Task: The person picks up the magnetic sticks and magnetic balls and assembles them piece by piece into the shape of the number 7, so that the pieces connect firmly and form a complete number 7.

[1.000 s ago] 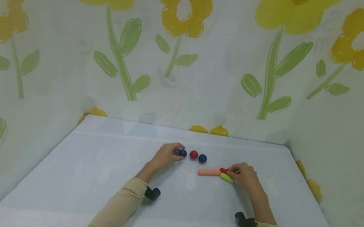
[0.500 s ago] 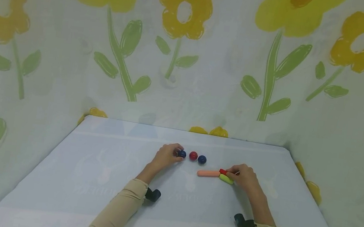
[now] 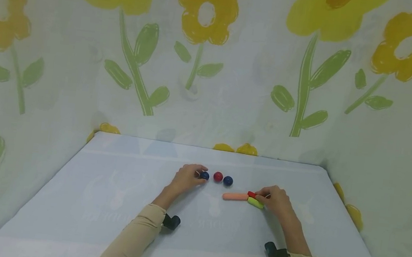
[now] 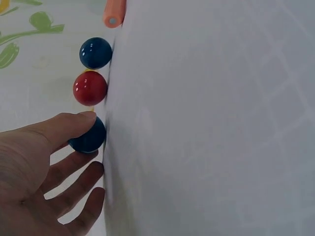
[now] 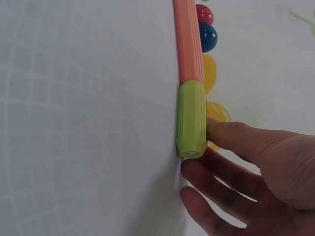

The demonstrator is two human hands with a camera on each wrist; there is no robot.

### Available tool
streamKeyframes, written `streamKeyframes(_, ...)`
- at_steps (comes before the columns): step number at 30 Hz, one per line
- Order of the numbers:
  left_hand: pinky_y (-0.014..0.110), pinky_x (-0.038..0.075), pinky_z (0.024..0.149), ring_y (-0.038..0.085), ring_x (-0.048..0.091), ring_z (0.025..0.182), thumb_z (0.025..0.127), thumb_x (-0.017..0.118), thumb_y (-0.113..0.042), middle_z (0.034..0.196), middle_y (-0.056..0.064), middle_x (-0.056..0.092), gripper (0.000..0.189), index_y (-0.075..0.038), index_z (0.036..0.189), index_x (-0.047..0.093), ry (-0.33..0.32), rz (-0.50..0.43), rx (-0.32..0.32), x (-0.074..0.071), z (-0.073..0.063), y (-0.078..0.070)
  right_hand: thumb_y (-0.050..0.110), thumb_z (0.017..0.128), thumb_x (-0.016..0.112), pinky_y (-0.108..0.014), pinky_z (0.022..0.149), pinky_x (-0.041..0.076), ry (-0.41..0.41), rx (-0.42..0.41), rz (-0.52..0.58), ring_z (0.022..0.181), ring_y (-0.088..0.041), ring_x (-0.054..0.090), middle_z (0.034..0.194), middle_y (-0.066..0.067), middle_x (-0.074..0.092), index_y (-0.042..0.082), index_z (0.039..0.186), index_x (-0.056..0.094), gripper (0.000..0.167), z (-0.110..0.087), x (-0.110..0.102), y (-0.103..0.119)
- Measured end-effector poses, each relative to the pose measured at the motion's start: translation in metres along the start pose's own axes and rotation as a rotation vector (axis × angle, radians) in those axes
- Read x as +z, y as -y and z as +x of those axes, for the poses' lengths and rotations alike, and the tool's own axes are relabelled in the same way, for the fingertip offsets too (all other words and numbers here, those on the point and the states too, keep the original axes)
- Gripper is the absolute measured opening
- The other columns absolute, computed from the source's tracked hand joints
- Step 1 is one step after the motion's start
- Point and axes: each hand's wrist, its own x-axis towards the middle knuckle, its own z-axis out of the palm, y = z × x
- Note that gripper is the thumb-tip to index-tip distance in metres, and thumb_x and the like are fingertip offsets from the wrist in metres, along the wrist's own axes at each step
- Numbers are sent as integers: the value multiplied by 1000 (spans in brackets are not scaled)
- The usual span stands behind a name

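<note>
Three balls lie in a row on the pale blue table (image 3: 108, 185): a blue ball (image 3: 205, 175) (image 4: 88, 138), a red ball (image 3: 218, 176) (image 4: 90, 88) and a second blue ball (image 3: 228, 181) (image 4: 95, 52). My left hand (image 3: 186, 178) (image 4: 34, 167) pinches the leftmost blue ball, thumb over it. To the right, an orange cylinder (image 3: 235, 196) (image 5: 188, 39) lies end to end with a green cylinder (image 3: 256, 203) (image 5: 191, 120). A small red piece (image 3: 251, 194) sits just behind them. My right hand (image 3: 276, 200) (image 5: 246, 167) grips the green cylinder, thumb against its side.
Flower-print cloth walls (image 3: 213, 61) close the table in at the back and on both sides. Black wrist straps (image 3: 171, 221) (image 3: 275, 251) sit on both beige sleeves. Bare table surface spreads to the left and toward me.
</note>
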Motion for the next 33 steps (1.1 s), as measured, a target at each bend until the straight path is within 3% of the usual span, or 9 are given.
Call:
streamKeyframes(12, 35, 54, 85, 16, 64, 94, 85, 77, -21, 110, 3, 72, 36, -16, 120, 69, 37, -22, 15, -9, -5, 1, 19, 89, 72, -33, 72, 53, -14, 11, 5, 85, -20, 59, 98, -7, 72, 8, 104, 76, 18, 0, -3, 1)
streamKeyframes(19, 34, 56, 85, 17, 65, 92, 84, 77, -14, 108, 7, 72, 34, -10, 117, 69, 59, -58, 64, -12, -13, 5, 18, 89, 72, -31, 71, 52, -8, 14, 10, 84, -19, 58, 97, -6, 72, 8, 104, 76, 18, -1, 1, -1)
streamKeyframes(33, 32, 55, 83, 14, 64, 89, 83, 78, -15, 103, 5, 72, 36, -10, 117, 68, 109, -57, 63, -19, -24, 5, 19, 90, 71, -33, 73, 54, -18, -4, 7, 85, -20, 59, 96, -7, 72, 8, 104, 76, 19, -2, 1, 1)
